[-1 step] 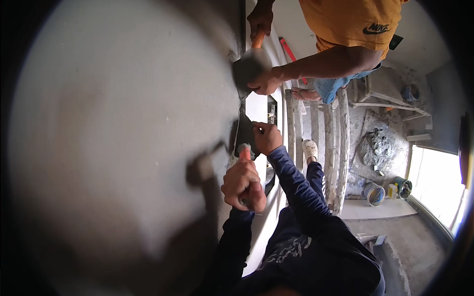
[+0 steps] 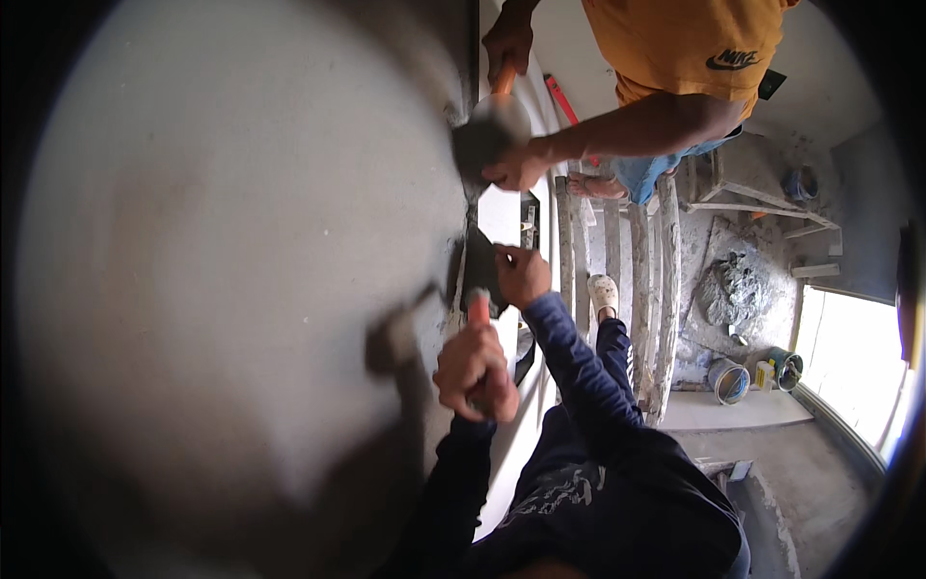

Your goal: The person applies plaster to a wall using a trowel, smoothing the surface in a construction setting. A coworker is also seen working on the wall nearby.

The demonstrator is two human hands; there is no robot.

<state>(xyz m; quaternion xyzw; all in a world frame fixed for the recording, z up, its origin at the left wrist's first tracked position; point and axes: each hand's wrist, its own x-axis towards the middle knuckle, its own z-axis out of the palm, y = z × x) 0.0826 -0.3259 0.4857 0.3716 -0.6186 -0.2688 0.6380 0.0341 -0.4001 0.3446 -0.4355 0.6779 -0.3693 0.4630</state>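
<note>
A grey plastered wall (image 2: pixel 241 270) fills the left of the view. My left hand (image 2: pixel 473 372) is closed around the orange handle of a trowel (image 2: pixel 477 309), whose blade lies against the wall. Just above, my right hand (image 2: pixel 521 275) holds a dark, mortar-covered board (image 2: pixel 482 265) next to the wall. Higher up, a co-worker in an orange shirt (image 2: pixel 685 48) holds an orange-handled tool in one hand (image 2: pixel 508 43). That person's other hand (image 2: pixel 516 169) is at a lump of grey mortar (image 2: pixel 487 130) by the wall.
A wooden ladder or scaffold (image 2: pixel 666 289) stands below us. On the floor lie a pile of mortar (image 2: pixel 733 289), two buckets (image 2: pixel 730 381) and a yellow container (image 2: pixel 764 374). A red level (image 2: pixel 564 101) leans nearby. A bright window opening (image 2: pixel 849 357) is at the right.
</note>
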